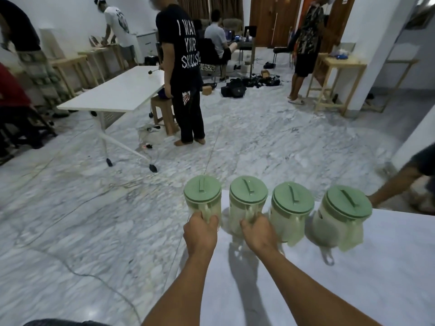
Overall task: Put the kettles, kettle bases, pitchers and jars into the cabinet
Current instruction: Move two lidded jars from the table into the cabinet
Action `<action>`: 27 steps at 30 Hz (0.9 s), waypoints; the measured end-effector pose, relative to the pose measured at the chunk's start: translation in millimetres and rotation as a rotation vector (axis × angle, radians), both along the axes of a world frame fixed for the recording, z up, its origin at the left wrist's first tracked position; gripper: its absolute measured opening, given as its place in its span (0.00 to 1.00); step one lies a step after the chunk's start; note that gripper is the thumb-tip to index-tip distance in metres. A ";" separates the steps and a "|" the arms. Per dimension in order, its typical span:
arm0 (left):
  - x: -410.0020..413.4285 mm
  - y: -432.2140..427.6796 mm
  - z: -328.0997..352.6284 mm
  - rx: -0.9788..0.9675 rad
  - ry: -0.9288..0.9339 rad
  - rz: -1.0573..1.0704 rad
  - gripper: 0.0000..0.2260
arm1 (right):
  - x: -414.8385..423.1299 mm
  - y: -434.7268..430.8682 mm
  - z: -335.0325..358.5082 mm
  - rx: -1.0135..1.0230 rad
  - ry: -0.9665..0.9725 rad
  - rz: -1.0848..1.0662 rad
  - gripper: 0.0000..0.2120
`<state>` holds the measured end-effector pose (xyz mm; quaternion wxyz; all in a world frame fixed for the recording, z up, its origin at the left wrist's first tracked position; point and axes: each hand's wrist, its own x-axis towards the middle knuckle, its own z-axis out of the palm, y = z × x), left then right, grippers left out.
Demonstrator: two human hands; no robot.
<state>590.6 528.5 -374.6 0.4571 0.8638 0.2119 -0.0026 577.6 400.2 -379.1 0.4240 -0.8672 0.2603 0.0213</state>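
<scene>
Both bare forearms stretched forward, left hand (200,229) fist-closed, thumb up, right hand (259,232) likewise curled — knuckles toward the camera

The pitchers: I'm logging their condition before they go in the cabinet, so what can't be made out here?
Head view only:
- Handles of the first pitcher and second pitcher: covered by the left hand and right hand.
- Contents of all four: green lids and cloudy walls hide them.
- Fourth pitcher: motion-blurred.
- Cabinet: out of frame.
</scene>
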 end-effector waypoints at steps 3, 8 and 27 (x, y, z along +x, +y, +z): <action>-7.8 9.4 19.9 -0.036 -0.063 0.021 0.14 | -9.3 4.9 22.1 0.001 -0.057 0.005 0.14; -36.4 25.1 83.4 -0.110 -0.222 0.006 0.12 | -43.6 18.0 83.4 -0.002 -0.248 -0.086 0.14; -316.5 -178.6 273.3 -0.725 -0.510 -0.803 0.23 | -408.0 -124.7 272.0 -0.097 -0.844 -0.901 0.10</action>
